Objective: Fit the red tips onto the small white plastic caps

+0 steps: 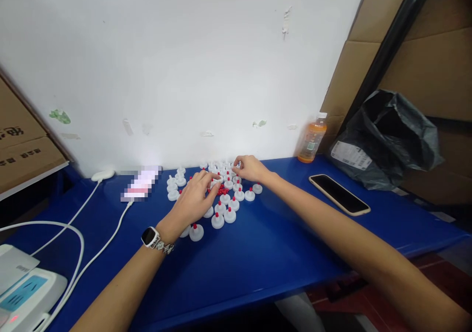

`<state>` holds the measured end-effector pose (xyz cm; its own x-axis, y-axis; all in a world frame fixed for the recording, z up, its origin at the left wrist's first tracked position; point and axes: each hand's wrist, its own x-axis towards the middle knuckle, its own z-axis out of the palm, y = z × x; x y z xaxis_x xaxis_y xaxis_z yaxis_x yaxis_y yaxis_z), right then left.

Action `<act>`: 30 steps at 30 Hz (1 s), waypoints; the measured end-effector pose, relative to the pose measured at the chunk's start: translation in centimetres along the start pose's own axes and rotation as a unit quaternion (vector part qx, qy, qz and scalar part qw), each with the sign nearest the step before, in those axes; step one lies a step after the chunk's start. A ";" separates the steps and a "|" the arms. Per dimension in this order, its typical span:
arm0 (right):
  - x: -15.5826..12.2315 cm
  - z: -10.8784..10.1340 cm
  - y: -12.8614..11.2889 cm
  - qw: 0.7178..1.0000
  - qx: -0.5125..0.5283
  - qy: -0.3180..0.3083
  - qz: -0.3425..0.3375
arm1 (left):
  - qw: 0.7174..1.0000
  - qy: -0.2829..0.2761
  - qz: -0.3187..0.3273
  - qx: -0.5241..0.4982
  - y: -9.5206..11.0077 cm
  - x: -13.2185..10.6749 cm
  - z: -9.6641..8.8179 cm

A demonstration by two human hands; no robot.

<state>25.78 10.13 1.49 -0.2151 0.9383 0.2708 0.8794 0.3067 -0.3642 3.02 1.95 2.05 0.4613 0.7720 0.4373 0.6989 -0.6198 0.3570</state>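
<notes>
White round caps with small red tips [217, 221] stand in a loose cluster on the blue table [258, 263]. At the left of the cluster are several white caps without visible red tips [172, 195]. My left hand [197, 196] reaches over the cluster, thumb and fingers closed on a white cap [215, 182]. Under its fingertips lies a small heap of loose red tips [222, 191]. Behind and to the right, my right hand [250, 168] bends down with its fingers pinched among the rear caps; what sits in the pinch is too small to make out.
A lit phone [142, 184] on a white cable lies left, near a power strip [29, 292]. On the right are an orange drink bottle [312, 139], a dark-screened phone [339, 194] and a grey plastic bag [383, 140]. A white wall [206, 76] rises behind the table.
</notes>
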 end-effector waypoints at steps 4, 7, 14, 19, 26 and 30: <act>1.2 0.2 -0.2 0.999 -0.013 -0.020 0.024 | 1.000 0.017 0.001 0.002 -0.6 -0.4 0.0; 0.9 -0.4 -0.6 1.000 -0.003 -0.011 0.021 | 0.999 0.036 0.003 -0.005 -1.0 -0.7 -0.4; -3.5 -2.1 -5.6 0.965 0.234 0.088 -0.072 | 0.997 0.066 0.021 -0.020 -0.6 -1.0 -0.8; -4.8 -0.9 -8.0 0.944 0.309 0.046 -0.103 | 1.000 0.022 -0.014 -0.006 -1.1 -1.4 -0.8; -5.5 -1.1 -5.6 0.980 0.072 -0.112 -0.151 | 0.999 0.010 -0.031 -0.010 -2.2 -1.7 -1.3; -5.4 -1.7 -5.8 0.984 -0.009 -0.134 -0.120 | 1.000 0.018 -0.013 -0.004 -2.0 -1.8 -0.6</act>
<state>22.60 2.98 3.62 -0.5193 0.8485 0.1018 0.7964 0.5237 -0.3024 0.47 1.76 1.06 0.4230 0.7821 0.4577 0.7061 -0.6010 0.3744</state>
